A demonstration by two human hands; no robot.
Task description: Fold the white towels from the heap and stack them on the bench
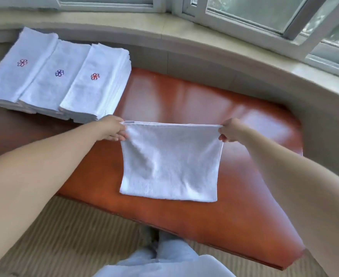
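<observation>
Now both hands, left hand (113, 127), right hand (231, 130), pinching towel (170, 162)

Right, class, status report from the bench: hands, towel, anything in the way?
Left hand and right hand each pinch a top corner of the white towel. Towel hangs stretched, lower edge on the bench. Folded stacks sit left, clear.

The towel (170, 162) lay on the middle of the worktop (234, 206), its far edge lifted. The left hand (114, 127) pinched the far-left corner; the right hand (229, 129) pinched the far-right corner. Three towel stacks (58, 76) stood side by side at the worktop's left end. The windowsill (184, 35) ran behind.
</observation>
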